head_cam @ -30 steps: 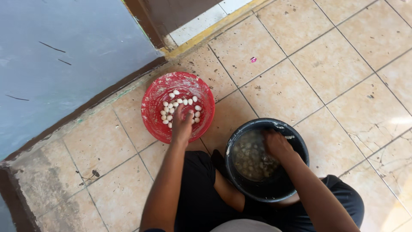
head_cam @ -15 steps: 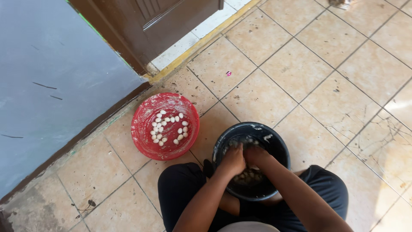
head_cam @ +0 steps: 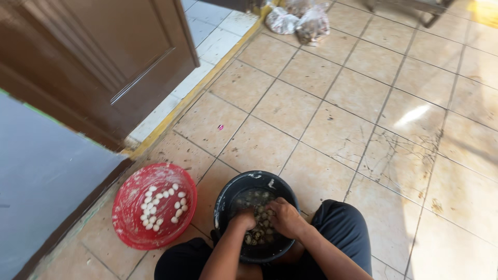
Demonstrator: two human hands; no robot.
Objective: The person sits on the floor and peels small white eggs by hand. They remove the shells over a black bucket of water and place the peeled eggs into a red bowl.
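A round black plastic bucket (head_cam: 223,199) is sitting on the beige tiled floor (head_cam: 332,129) between the knees of a person in dark trousers, and it is holding a heap of small speckled brown-grey eggs (head_cam: 259,215) that seem to be lying in a little water, though the dark inside makes that hard to judge. Just to its left, close but apparently not touching, a shallow red plastic basin (head_cam: 127,220) is holding a loose cluster of small peeled white eggs (head_cam: 162,206), gathered toward its middle.

Both hands are reaching down into the bucket. The left hand (head_cam: 244,220) is pressing into the heap with its fingers curled down among the eggs; whether it is gripping one I cannot tell. The right hand (head_cam: 282,218) is lying beside it, nearly touching, with fingers bent inward over the same heap, and its hold is likewise hidden.

A brown wooden door (head_cam: 98,62) is standing open at upper left, and two clear filled plastic bags (head_cam: 301,21) are lying far up the floor.
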